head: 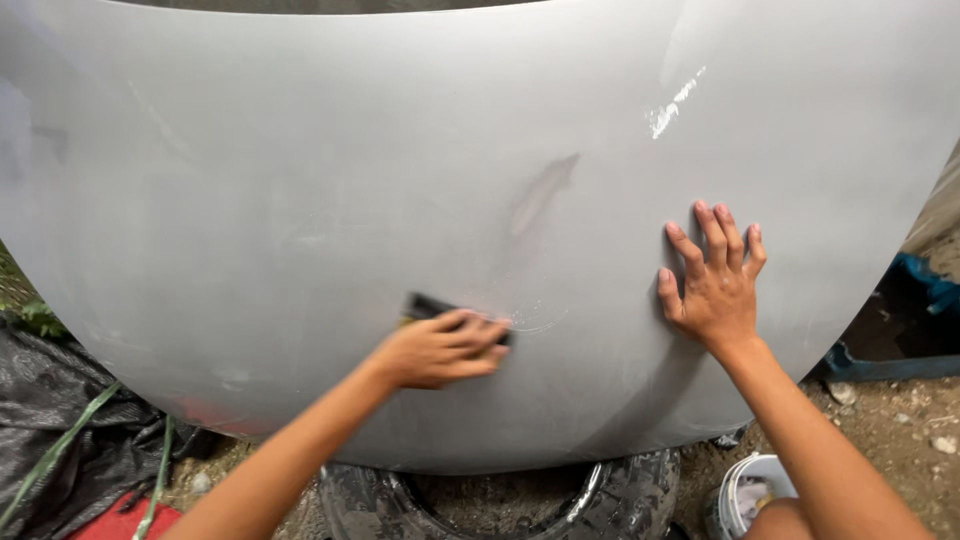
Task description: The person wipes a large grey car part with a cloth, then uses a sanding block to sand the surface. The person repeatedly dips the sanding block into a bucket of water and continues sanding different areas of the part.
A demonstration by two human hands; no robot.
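Observation:
A large silver-grey car hood (300,180) fills most of the head view, lying flat with its rounded front edge toward me. My left hand (440,350) presses a small dark sanding block (425,305) against the hood near its front middle, fingers curled over it. A wet, dull patch (540,200) and a whitish scuff (672,108) mark the panel beyond. My right hand (712,280) lies flat on the hood to the right, fingers spread, holding nothing.
The hood rests on an old tyre (500,500) on dirt ground. A white bucket (745,495) stands at the lower right. Black plastic sheeting (50,400) and a red item (120,520) lie at the lower left. Blue objects (920,290) sit at the right edge.

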